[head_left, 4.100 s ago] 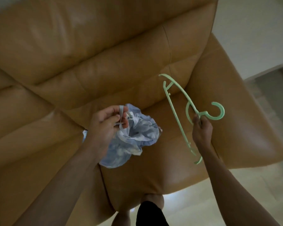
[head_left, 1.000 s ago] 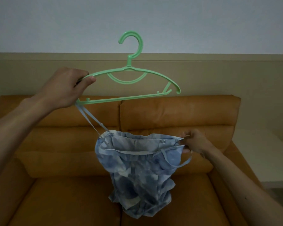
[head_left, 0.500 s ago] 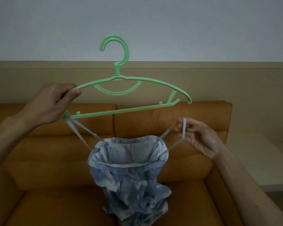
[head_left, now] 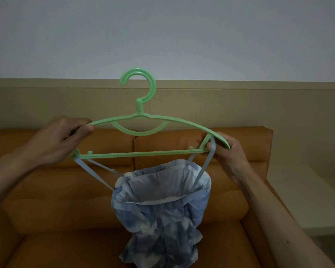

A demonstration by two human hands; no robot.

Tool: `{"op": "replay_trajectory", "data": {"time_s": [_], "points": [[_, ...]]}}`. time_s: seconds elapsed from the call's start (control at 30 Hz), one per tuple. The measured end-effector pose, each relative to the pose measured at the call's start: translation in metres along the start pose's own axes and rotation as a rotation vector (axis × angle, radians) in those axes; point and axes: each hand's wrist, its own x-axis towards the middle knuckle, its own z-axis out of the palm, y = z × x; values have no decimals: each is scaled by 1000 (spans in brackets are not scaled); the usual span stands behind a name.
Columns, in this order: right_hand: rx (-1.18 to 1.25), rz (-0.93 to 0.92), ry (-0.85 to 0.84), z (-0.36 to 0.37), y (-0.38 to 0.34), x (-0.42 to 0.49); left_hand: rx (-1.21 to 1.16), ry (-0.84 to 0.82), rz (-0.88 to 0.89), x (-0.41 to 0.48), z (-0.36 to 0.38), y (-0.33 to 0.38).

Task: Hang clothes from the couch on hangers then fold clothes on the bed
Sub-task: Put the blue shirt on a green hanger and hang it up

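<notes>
While both forearms reach in from the bottom corners, the left hand [head_left: 60, 140] has its grip clamped on the left shoulder end of the green hanger [head_left: 143, 153], fingers and thumb closed on the plastic. Over at the hanger's right end, the right hand [head_left: 228, 151] has its grip together on the right strap [head_left: 209, 157], holding it against the little angled brace there. Whether that strap is truly seated on the hanger, I cannot tell.

Below the hanger hangs the blue garment [head_left: 162, 215], bunched and crumpled, its neckline gaping open. The left strap [head_left: 97, 171] runs up to the hanger's left corner, just under the left hand, and looks looped on.

Here is the danger, as I judge it. The hanger's right arm slopes down to a bare tip, so if the right hand lets go before the strap sits inside the brace, it could slide straight off. Then all the weight swings to the left strap, the hanger tips, and the garment drops. A twisted strap would make that slip likelier, and any shift of the left hand could free the left strap too.

Beyond and below the hanger sits the orange couch [head_left: 240, 138], where a fallen garment would land. Behind the hanger's hook come beige panelling [head_left: 259, 103] and a pale wall [head_left: 162, 35].
</notes>
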Motion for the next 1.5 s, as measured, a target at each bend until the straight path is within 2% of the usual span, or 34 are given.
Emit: {"op": "replay_trajectory", "data": {"time_s": [0.13,0.2,0.27,0.37,0.5,0.6,0.73,0.83,0.93,1.03,1.1,1.17,1.27,1.37,1.5], "points": [[-397,9,-84,-8,-16,7,-4,8,-3,0,2,1],[-469,30,-188,-11,-25,7,1,3,2,0,6,0],[-440,46,-266,-11,-29,6,-6,11,6,0,10,-1],[-347,75,-276,-3,-33,2,-21,43,8,-1,15,-7],[-257,264,-421,8,-33,-10,88,90,-17,-5,23,-26],[-52,400,-530,19,-24,-24,95,117,-16,-7,34,-36],[81,463,-530,35,-21,-47,85,125,73,-1,51,-40],[81,447,-443,42,-29,-70,50,99,87,5,66,-44],[22,403,-260,45,-42,-92,0,161,8,9,88,-32],[41,389,-51,39,-51,-123,-149,269,-18,11,114,1],[39,372,82,33,-63,-147,-288,263,-39,14,132,30],[23,340,205,28,-77,-171,-422,193,-64,14,148,63],[-125,286,420,22,-106,-209,-648,-55,-173,13,169,119],[-213,214,610,19,-138,-253,-735,-246,-161,11,185,179],[-327,170,862,20,-182,-318,-979,-430,-150,7,185,262]]}}
